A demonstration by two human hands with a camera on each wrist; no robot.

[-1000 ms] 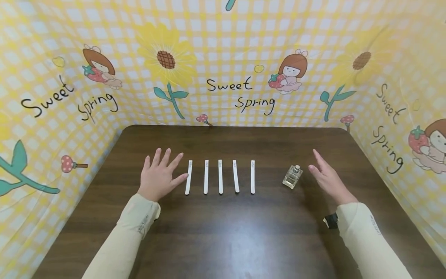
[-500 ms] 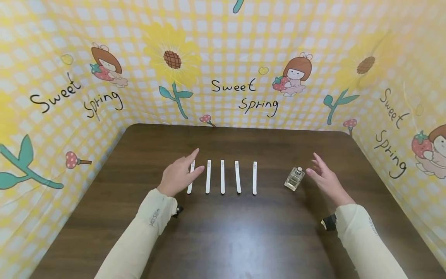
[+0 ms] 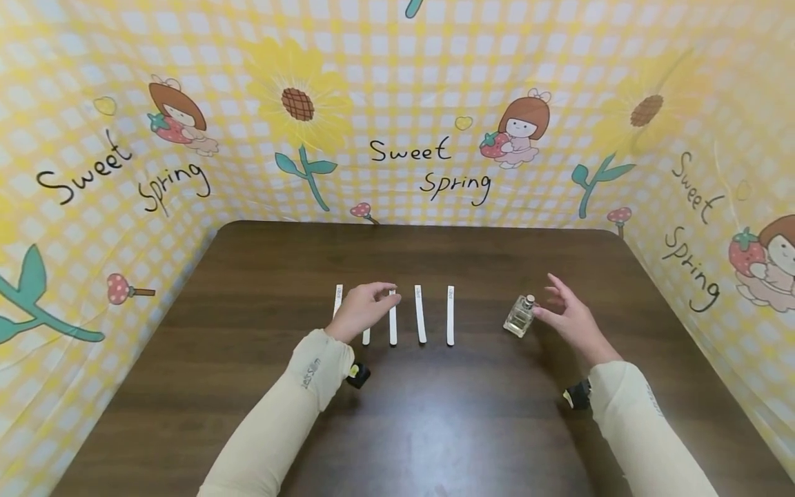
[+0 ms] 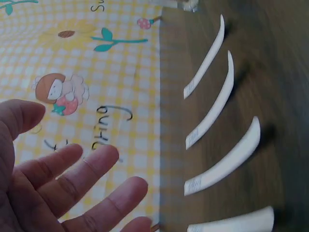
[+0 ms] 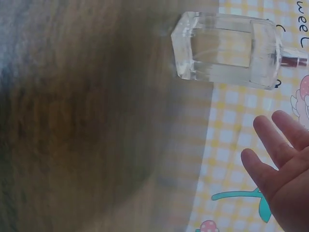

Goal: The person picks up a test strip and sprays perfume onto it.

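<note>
glass bottle (image 3: 520, 315) clear liquid | right hand (image 3: 570, 321) fingers released beside | left hand (image 3: 363, 310) released over strips (image 3: 420, 315)

Table (image 3: 435, 414): dark brown wood-grain top, rounded far corners | Backdrop (image 3: 410, 90): yellow-and-white gingham sheet enclosing three sides, printed with sunflowers, girls holding strawberries, spotted mushrooms, and the words "Sweet Spring"

Paper strips and a perfume bottle
Five white paper strips (image 3: 420, 314) lie side by side in a row; a small clear glass bottle (image 3: 519, 315) stands upright to their right.
</note>
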